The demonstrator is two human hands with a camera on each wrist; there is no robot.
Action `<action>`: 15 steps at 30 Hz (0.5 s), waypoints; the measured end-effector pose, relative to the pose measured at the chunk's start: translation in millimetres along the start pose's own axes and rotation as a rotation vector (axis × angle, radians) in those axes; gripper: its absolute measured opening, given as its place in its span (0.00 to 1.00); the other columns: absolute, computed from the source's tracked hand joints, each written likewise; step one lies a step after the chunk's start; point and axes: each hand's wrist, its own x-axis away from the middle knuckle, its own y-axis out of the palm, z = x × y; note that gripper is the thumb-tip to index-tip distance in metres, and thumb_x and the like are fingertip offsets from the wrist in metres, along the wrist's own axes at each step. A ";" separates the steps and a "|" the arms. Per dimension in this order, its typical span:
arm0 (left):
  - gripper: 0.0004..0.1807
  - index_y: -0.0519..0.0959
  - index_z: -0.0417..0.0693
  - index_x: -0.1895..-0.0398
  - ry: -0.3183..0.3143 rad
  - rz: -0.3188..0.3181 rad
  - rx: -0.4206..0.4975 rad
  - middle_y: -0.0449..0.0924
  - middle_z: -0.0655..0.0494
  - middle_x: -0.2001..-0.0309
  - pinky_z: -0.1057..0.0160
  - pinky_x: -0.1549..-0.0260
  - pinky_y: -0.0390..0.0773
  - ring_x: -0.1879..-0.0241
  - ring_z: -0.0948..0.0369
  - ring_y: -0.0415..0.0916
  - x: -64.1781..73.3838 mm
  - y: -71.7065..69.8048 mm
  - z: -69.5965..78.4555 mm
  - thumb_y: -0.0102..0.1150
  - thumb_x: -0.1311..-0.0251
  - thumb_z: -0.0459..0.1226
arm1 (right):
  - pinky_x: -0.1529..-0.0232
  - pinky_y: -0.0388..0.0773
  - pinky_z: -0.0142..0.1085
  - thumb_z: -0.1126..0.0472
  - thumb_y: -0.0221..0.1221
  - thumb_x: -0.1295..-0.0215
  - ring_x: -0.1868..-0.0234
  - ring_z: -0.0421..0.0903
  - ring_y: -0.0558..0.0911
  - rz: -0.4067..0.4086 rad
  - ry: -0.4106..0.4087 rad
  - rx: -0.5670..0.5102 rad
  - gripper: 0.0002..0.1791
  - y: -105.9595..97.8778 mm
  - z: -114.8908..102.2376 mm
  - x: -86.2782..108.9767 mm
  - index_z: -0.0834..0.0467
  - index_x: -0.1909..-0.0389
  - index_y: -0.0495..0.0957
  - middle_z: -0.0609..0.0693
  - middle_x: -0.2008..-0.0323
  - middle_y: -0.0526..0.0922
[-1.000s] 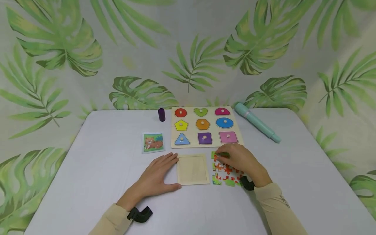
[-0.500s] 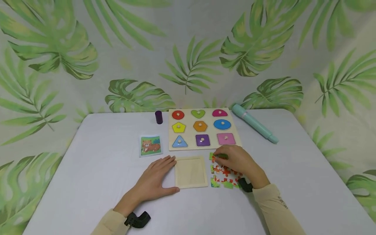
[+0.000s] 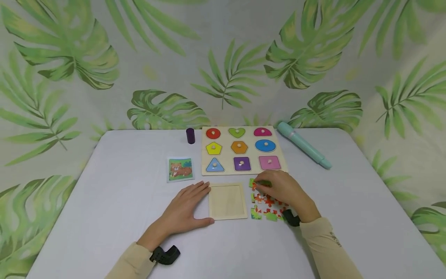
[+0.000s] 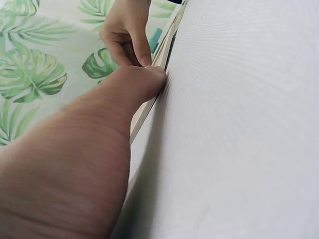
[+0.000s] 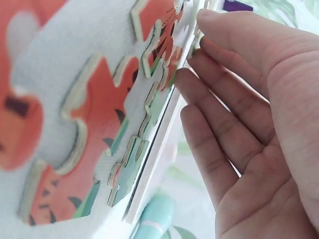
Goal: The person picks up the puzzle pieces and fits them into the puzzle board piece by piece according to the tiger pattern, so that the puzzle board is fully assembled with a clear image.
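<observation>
My left hand (image 3: 184, 213) lies spread at the left side of a square wooden puzzle tray (image 3: 228, 201), fingertips and thumb touching its edge. To the tray's right, several loose jigsaw pieces (image 3: 269, 201), orange and green, lie on the cloth. My right hand (image 3: 282, 190) is over their upper part, thumb and fingertips pinching at a small jigsaw piece near the top left, largely hidden. In the right wrist view, the thumb and fingers (image 5: 209, 89) bend toward the pieces (image 5: 94, 109). The left wrist view shows the left thumb (image 4: 144, 82) against the tray's edge.
Behind the tray lies a wooden shape board (image 3: 226, 151) with knobbed shapes. A tiger picture card (image 3: 180, 169) and a dark purple cylinder (image 3: 190, 136) are to the left. A mint-green stick-like object (image 3: 304, 145) lies at the back right.
The view has tilted slightly and come back. Both hands, the tray and the pieces stay in nearly the same places.
</observation>
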 end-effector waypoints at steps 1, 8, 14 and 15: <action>0.52 0.66 0.46 0.22 0.000 -0.002 0.001 0.59 0.55 0.20 0.46 0.22 0.56 0.19 0.54 0.53 -0.4 0.1 -0.3 0.66 0.44 0.66 | 0.45 0.85 0.47 0.54 0.70 0.35 0.51 0.46 0.86 0.001 0.004 -0.002 0.12 -0.7 -0.5 0.3 0.53 0.53 0.89 0.46 0.54 0.89; 0.52 0.65 0.47 0.22 0.000 -0.008 -0.001 0.58 0.55 0.19 0.46 0.22 0.56 0.19 0.54 0.53 -0.9 0.4 -0.2 0.65 0.43 0.67 | 0.43 0.84 0.48 0.54 0.70 0.35 0.49 0.47 0.86 0.017 0.014 -0.009 0.13 -4.9 -3.5 1.3 0.53 0.52 0.89 0.46 0.52 0.89; 0.53 0.65 0.46 0.22 -0.009 -0.010 0.008 0.58 0.55 0.19 0.47 0.22 0.55 0.19 0.54 0.53 0.5 0.3 1.1 0.65 0.43 0.66 | 0.42 0.83 0.50 0.54 0.70 0.34 0.46 0.50 0.86 0.023 0.031 -0.027 0.14 -8.2 -11.3 -1.5 0.53 0.51 0.88 0.47 0.51 0.89; 0.53 0.65 0.47 0.22 -0.010 -0.011 0.009 0.58 0.55 0.19 0.47 0.22 0.55 0.19 0.54 0.53 0.6 0.6 1.3 0.65 0.43 0.66 | 0.42 0.83 0.49 0.54 0.71 0.35 0.46 0.50 0.86 0.024 0.033 -0.029 0.14 -8.6 -12.5 -2.0 0.53 0.51 0.88 0.47 0.51 0.89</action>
